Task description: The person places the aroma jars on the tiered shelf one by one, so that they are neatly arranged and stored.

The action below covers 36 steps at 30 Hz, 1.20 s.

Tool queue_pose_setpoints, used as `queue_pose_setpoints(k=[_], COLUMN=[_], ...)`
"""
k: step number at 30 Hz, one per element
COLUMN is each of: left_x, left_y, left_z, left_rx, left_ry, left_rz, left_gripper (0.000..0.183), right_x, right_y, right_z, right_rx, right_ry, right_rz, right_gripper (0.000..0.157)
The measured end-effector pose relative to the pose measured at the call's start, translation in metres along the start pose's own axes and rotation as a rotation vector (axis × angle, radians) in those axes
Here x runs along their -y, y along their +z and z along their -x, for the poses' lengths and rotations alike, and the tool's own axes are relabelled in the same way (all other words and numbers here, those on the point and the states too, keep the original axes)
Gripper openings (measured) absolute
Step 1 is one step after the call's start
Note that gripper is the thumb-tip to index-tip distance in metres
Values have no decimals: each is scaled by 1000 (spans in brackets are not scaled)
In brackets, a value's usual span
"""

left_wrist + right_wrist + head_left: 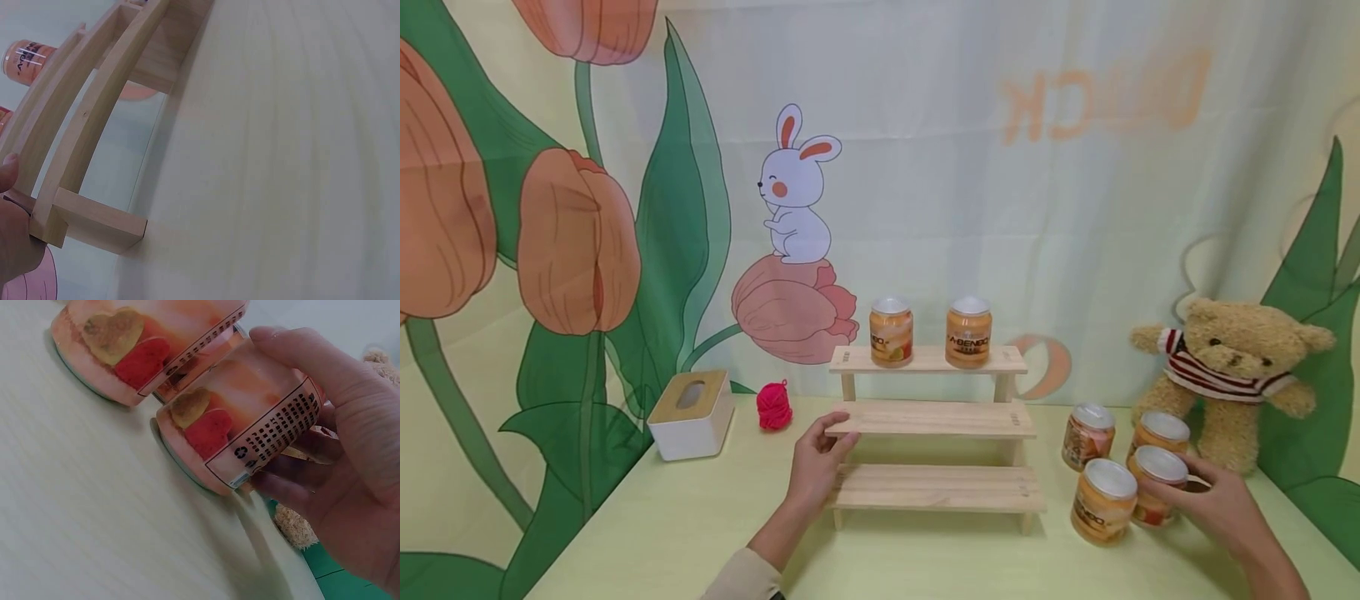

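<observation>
The right hand grips a jar on the right, beside three other jars, a teddy bear on their far side. The left hand holds a wooden rack by its left end; two more jars stand on its top shelf.

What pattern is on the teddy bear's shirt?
The shirt has dark red and white stripes, clearest in the head view.
</observation>
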<state>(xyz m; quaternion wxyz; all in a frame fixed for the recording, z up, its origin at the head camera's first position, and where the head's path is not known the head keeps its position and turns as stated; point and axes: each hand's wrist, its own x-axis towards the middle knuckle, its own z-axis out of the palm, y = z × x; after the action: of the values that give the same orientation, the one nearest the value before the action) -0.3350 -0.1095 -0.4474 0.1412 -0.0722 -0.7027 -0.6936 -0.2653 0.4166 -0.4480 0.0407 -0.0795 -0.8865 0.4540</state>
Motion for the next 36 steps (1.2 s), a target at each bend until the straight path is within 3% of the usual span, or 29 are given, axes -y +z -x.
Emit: queue_pose_setpoints(k=[7,14,17,21,25,30,36], left_x=[0,-1,0,-14,-15,-18,-28], left_y=[1,1,2,1,0,0,0], left_z=[-1,-1,-2,3,2,5,13], left_rx=[-6,4,2,9,8,7,20], left_ry=[1,-20,-27,-29,-37,-31,10], left_rz=[0,-19,-24,-11,4,14,35], left_gripper=[36,38,37,35,35,35,35], right_x=[3,12,18,30,45,63,79], right_y=[0,-13,-17,-22,-29,-33,-27], right_z=[4,11,15,21,27,33,38], right_rx=[4,10,-47,-140,-194,-208,-167], right_ry=[20,58,33,-11,-53,-119,-266], right_rz=[-16,-7,-5,10,46,78,46], right_gripper=[95,99,97,96,95,91,80])
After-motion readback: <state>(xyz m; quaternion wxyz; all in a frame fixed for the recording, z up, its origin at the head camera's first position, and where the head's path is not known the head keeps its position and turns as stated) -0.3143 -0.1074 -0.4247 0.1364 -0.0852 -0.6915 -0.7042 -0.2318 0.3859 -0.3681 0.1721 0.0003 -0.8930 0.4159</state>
